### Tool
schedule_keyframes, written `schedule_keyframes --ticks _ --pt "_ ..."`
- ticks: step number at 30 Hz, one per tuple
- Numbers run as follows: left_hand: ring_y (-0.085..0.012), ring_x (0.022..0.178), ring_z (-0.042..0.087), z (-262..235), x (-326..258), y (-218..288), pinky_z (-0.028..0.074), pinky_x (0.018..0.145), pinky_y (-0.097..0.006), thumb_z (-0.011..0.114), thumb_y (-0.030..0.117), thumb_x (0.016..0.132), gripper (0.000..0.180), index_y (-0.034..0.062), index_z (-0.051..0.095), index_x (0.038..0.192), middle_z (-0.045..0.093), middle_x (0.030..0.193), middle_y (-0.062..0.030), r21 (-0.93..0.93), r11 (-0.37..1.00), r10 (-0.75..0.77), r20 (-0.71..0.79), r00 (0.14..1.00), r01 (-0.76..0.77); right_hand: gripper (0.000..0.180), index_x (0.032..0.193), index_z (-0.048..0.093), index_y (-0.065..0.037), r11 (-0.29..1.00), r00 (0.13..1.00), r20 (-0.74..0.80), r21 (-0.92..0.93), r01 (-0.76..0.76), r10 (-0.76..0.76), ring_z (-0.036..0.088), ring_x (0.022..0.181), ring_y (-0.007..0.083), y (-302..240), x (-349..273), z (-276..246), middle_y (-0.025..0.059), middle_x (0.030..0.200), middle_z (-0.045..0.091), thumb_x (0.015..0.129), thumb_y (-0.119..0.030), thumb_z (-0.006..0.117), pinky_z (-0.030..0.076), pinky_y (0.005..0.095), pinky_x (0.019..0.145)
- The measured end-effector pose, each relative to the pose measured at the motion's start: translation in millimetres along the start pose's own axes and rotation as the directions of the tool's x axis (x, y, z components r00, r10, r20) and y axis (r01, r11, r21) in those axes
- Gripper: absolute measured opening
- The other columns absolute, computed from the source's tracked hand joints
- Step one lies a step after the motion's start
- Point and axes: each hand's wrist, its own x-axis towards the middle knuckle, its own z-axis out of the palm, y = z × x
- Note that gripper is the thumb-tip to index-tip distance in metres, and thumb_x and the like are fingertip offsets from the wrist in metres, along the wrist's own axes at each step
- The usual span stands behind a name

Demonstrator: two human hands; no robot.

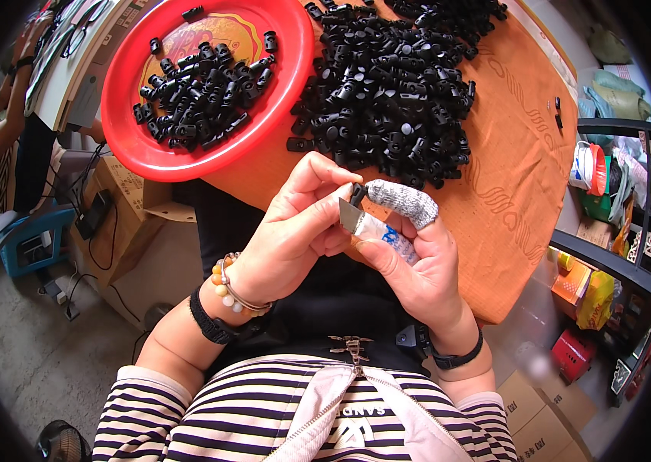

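One small black part (358, 194) is right at the centre of the frame, held up just short of the big heap, mostly hidden behind fingers so I can't make out its full shape. The left hand (301, 219) has it pinched, thumb and index pretty much closed at the tips, other fingers curled in underneath. Right hand (423, 266) is closed around a wrapped white-and-blue handle (388, 237), thumb pressed along it, with a flat metal blade (350, 215) poking out toward the left thumb. Can't tell if the edge actually touches the part. The right index finger wears a grey knitted finger cover (402, 202) and sits bent just beside the part. Above the hands, top centre, there's a huge pile of black parts (394, 100) on an orange cloth (495, 258), and to its left a red round tray (119, 100) with a smaller bunch of them. A beaded bracelet (224, 291) is on the left wrist. Further out: another person's arm (8, 138) at upper left, a blue stool (33, 242) below it, and a loaded black shelf (602, 259) down the right side.
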Motion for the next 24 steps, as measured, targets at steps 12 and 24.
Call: schedule_keyframes --ticks 12,24 --pt "-0.0019 0.06 0.034 0.8 0.3 0.7 0.027 0.051 -0.017 0.047 0.013 0.092 0.013 0.0118 0.046 0.104 0.048 0.082 0.0029 -0.021 1.0 -0.007 -0.013 1.0 0.006 0.038 0.118 0.048 0.001 0.997 1.0 0.013 -0.078 -0.009 0.01 0.056 0.09 0.0093 2.1 0.2 -4.0 0.0084 0.103 0.06 0.084 -0.005 0.061 0.047 0.0225 0.077" --pt "-0.0015 0.064 0.039 0.9 -1.2 3.1 0.03 0.054 -0.017 0.047 0.014 0.092 0.012 0.0124 0.046 0.104 0.05 0.085 0.0027 -0.025 1.0 -0.01 0.021 1.0 0.011 0.038 0.119 0.048 0.001 0.996 0.999 -0.002 -0.079 0.034 -0.034 0.056 0.091 0.0096 4.1 0.3 -1.7 0.0077 0.104 0.06 0.084 -0.005 0.061 0.047 0.023 0.078"
